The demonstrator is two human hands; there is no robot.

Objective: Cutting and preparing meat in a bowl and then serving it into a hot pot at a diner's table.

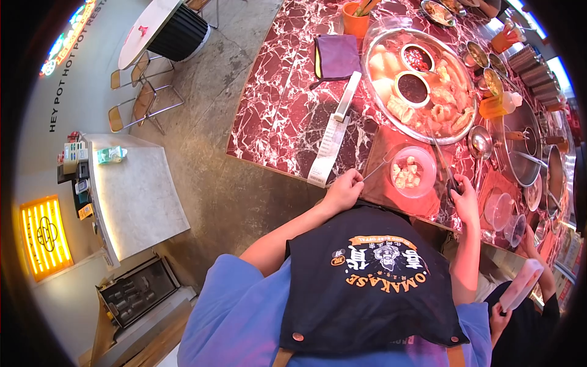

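Note:
My left hand (pixel 346 189) grips a thin metal tool (pixel 375 170) whose forked or looped end reaches the left side of a round plastic bowl (pixel 430 182). Pale cut pieces of food (pixel 406 173) lie in the bowl, on a brown-red cloth or mat (pixel 378 183) at the table's near edge. To the bowl's right, my right hand (pixel 467 202) holds black-handled scissors (pixel 453 187), their blades pointing away from me. Beyond them a large round metal tray (pixel 373 98) holds pieces of meat or offal around two bowls of dark sauce (pixel 412 89).
On the marbled table (pixel 275 124) lie a purple cloth (pixel 338 57) and a printed slip (pixel 329 149) under a clip holder (pixel 348 97). A ladle (pixel 480 141), an orange squeeze bottle (pixel 497 105) and pots (pixel 518 160) crowd the right. A co-worker there holds a plastic box (pixel 521 285).

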